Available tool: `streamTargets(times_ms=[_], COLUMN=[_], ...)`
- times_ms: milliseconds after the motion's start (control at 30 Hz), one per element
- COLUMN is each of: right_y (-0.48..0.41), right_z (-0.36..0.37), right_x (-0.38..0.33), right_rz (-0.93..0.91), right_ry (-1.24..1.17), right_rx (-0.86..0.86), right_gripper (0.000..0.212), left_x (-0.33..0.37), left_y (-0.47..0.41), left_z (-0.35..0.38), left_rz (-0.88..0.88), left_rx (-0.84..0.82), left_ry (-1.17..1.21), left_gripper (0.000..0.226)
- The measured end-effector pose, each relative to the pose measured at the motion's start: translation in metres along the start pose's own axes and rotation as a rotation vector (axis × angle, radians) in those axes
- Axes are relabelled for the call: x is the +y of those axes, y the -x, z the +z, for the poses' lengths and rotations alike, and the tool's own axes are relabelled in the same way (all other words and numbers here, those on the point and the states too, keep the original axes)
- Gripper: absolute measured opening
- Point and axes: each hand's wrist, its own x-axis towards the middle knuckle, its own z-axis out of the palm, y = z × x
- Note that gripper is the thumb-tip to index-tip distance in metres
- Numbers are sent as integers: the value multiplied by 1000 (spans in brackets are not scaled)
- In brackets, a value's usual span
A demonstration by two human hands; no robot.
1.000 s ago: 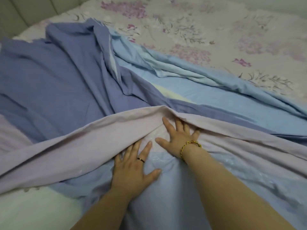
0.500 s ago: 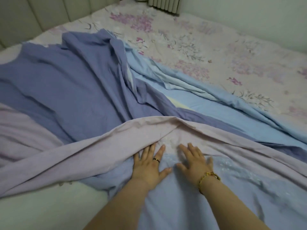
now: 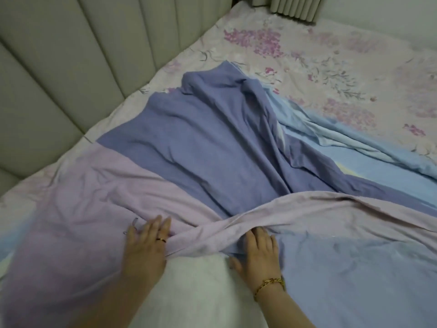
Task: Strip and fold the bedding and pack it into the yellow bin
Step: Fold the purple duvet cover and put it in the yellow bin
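Observation:
A large duvet cover (image 3: pixel 212 150) in blocks of dark blue, lilac and light blue lies rumpled across the bed. A lilac band (image 3: pixel 307 209) of it runs as a raised fold across the near part. My left hand (image 3: pixel 146 245), with a ring, lies flat with straight fingers on the lilac cloth at the left. My right hand (image 3: pixel 257 254), with a gold bracelet, presses flat on the cloth where the lilac fold meets the pale blue panel. A white patch (image 3: pixel 196 287) shows between my forearms. The yellow bin is not in view.
A floral sheet (image 3: pixel 331 67) covers the mattress beyond the cover, toward the far right. A padded grey headboard (image 3: pixel 59 67) runs along the left. A ribbed radiator (image 3: pixel 293 8) stands at the far top edge by the wall.
Both hands have slid back toward me and apart; the left moved onto the lilac cloth on the left. The view has lifted, showing the headboard and more of the floral sheet.

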Motion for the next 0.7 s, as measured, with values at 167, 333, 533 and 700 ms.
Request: streamTargets(times_ms=[167,333,533,700], right_y=[-28,-67,-140,-179], right_z=[-6,-29,-99,-140], right_x=[-46,-72,-51,-16], right_rz=[-58,31,135,159], right_ry=[-131,-103,-382,-570], right_rx=[222,-281,-43,423], right_gripper=[89,83,5,60], left_x=[-80,-127,-100,-81], left_y=[2,-79,-216,-233], left_z=[-23,-83,-158,-139], left_rz=[-135,-220,-141,-293], left_rx=[13,-482,164,453], left_ry=[61,-186,-213,324], left_gripper=[6,22,34,76])
